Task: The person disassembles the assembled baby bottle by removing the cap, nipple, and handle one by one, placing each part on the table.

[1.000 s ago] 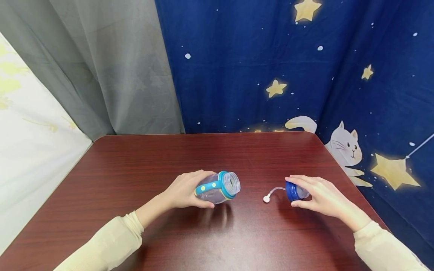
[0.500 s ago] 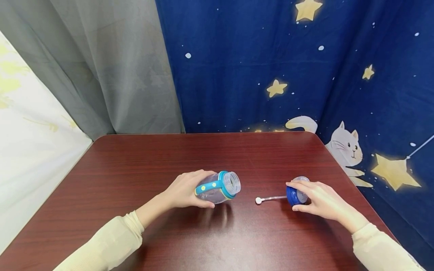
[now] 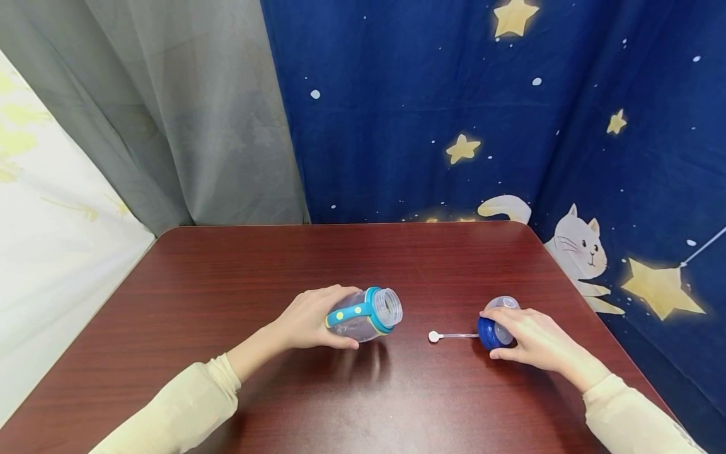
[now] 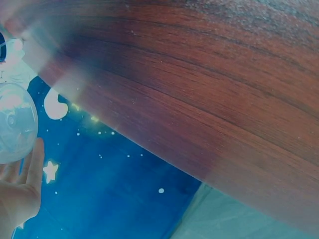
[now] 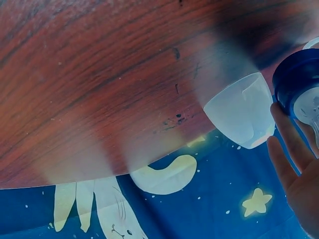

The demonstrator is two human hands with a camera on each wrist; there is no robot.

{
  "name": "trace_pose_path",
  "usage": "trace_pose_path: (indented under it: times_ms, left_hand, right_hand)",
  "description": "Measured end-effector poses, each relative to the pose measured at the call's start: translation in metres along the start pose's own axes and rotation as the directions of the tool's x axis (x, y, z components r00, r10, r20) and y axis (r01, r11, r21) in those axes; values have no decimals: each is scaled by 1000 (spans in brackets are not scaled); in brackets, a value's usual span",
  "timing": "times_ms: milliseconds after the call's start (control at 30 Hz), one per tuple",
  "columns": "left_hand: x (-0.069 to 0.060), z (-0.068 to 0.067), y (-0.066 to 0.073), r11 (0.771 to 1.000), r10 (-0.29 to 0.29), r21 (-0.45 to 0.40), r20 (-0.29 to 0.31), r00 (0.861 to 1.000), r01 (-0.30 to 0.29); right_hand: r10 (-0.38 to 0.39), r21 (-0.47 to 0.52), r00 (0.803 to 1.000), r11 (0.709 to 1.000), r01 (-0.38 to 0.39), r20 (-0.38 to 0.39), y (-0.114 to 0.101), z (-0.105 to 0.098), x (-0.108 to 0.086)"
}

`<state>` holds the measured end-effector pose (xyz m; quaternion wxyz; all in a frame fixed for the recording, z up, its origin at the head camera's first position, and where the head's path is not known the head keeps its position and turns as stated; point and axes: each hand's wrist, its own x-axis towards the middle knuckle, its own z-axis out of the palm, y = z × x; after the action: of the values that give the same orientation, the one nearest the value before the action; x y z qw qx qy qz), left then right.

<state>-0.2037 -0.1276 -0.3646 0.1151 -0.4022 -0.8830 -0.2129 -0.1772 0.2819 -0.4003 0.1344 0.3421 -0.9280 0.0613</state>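
My left hand (image 3: 317, 318) grips a clear plastic baby bottle (image 3: 363, 321) around its body. It is tilted on its side above the table, its threaded mouth uncovered and facing right. A teal strap-like handle (image 3: 353, 313) with pale dots runs along it. In the left wrist view the bottle's round base (image 4: 16, 124) shows beside the fingers. My right hand (image 3: 535, 339) holds the blue bottle lid (image 3: 491, 333) between thumb and fingers. From the lid a thin straw (image 3: 460, 335) with a white weighted end (image 3: 433, 337) points left toward the bottle. A translucent cover (image 5: 241, 112) stands swung out from the lid.
Beneath both hands lies a dark red wood-grain table (image 3: 272, 252). Behind it hang a grey curtain (image 3: 215, 113) and a blue curtain (image 3: 397, 113) with stars and a cat. A white cloth (image 3: 57, 252) hangs at the left.
My right hand has dropped slightly and turned the lid, so its translucent cover shows at the back. The straw's end has swung left and the straw lies straighter. My left hand and the bottle stay put.
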Motion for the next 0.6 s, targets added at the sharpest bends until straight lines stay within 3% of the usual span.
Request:
trace_pose_path:
  times_ms: [600]
  left_hand:
    - [0, 1, 0, 1000, 11, 5, -8, 1000, -11]
  right_hand:
    - [-21, -14, 997, 1000, 22, 71, -1, 5, -2]
